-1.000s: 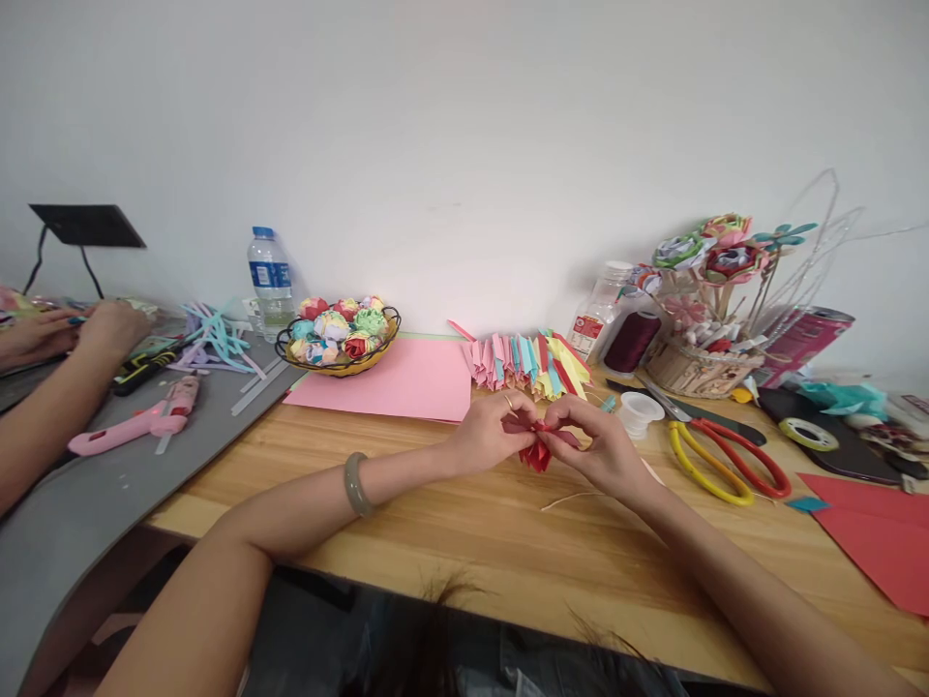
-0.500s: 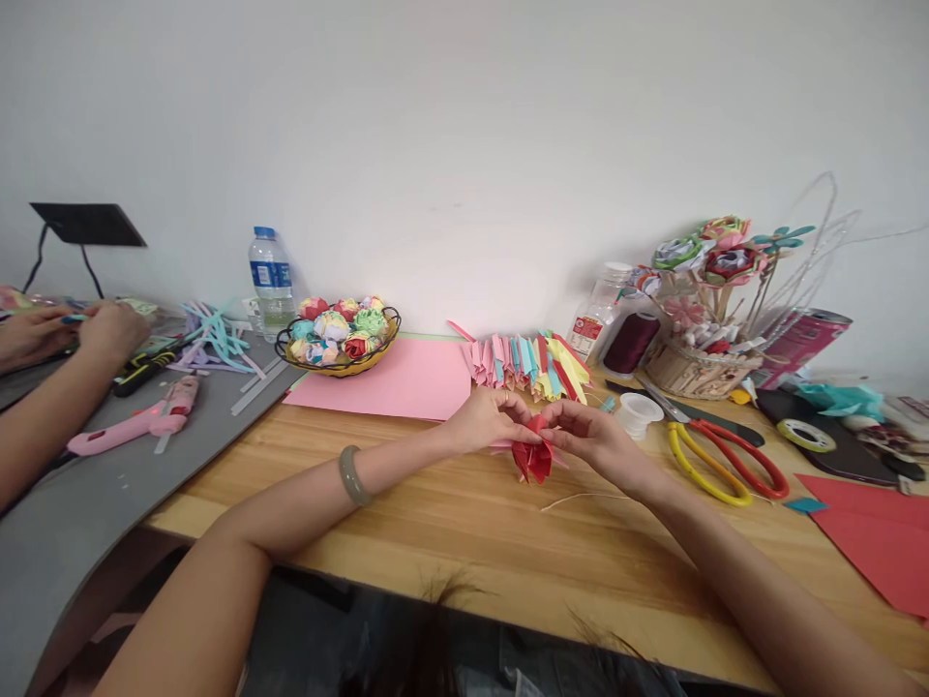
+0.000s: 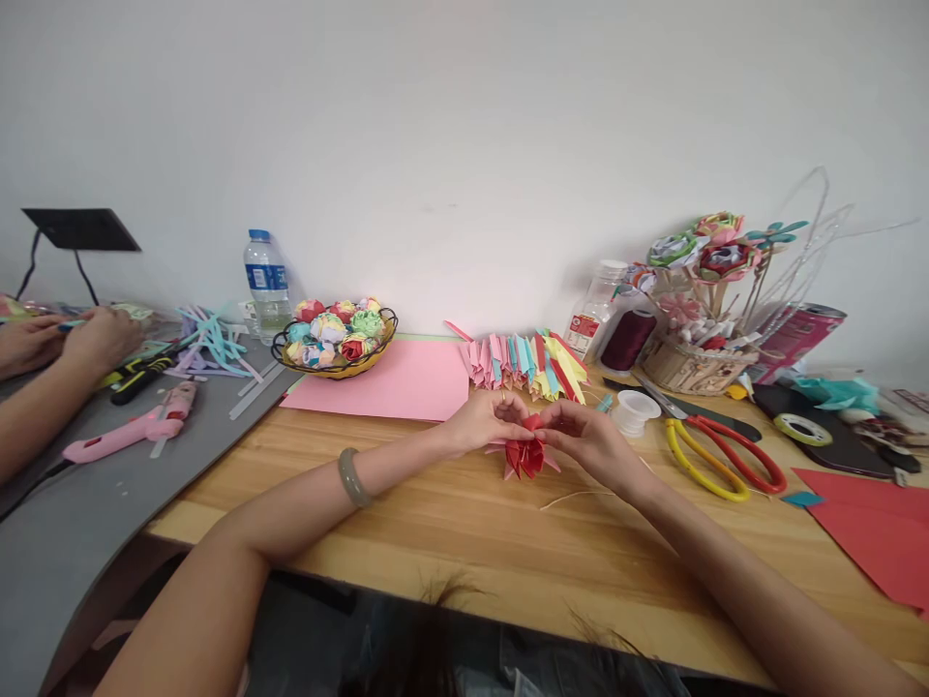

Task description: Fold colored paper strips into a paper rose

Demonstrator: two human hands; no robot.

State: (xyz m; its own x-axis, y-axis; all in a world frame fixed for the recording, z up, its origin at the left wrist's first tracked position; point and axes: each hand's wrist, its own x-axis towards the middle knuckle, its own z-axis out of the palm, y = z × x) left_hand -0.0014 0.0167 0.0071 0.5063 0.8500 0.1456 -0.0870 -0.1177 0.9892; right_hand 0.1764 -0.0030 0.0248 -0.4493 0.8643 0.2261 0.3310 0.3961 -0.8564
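Between both hands, low over the wooden table, is a red paper flower (image 3: 525, 459) with pink paper points spreading out beneath it. My left hand (image 3: 488, 422) pinches its upper left part between thumb and fingers. On the other side, my right hand (image 3: 581, 434) pinches the upper right edge, fingertips close to the left ones. The fingers partly hide the top of the flower. A thin pale string (image 3: 573, 497) lies on the table by my right hand. Behind the hands sits a row of folded paper pieces (image 3: 519, 364) in pink, blue, yellow and red.
Scissors (image 3: 707, 457), a white spool (image 3: 634, 414) and red paper (image 3: 871, 523) lie to the right. Pink paper (image 3: 413, 382) and a basket of paper flowers (image 3: 335, 368) are at the back left. A co-worker's hands (image 3: 98, 344) work beyond a pink glue gun (image 3: 137, 433).
The red flower has turned a little, so its opening and the pink points below show more. Both hands keep their pinch, with fingers shifted slightly. The view has moved slightly.
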